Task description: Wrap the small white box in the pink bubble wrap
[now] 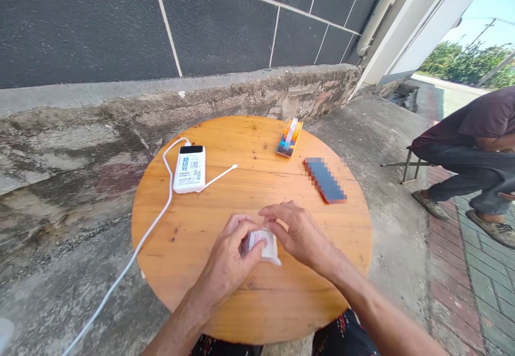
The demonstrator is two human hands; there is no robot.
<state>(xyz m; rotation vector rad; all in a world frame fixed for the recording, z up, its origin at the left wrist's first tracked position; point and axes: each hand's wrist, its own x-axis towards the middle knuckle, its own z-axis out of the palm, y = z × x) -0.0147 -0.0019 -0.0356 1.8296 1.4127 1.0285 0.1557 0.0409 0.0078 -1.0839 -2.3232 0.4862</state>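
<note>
A small white box in clear plastic wrap (266, 244) is held low over the near middle of the round wooden table. Around its left side curls my left hand (236, 246), closed, with the thumb pressed on the top face. My right hand (290, 226) is closed at the far right edge of the box, thumb and forefinger bent together on the wrap there. The exact pinch of these fingertips is partly hidden. A loose flap of plastic sticks out at the near right corner of the box.
On the wooden table (225, 291) stand a white power bank (190, 171) with a white cable (139, 246), an orange-and-blue tape dispenser (289, 139) and a blurred, red-edged phone (325, 180). Beyond is a dark tiled wall (225, 29). At right, a person (478, 141) sits on a stool.
</note>
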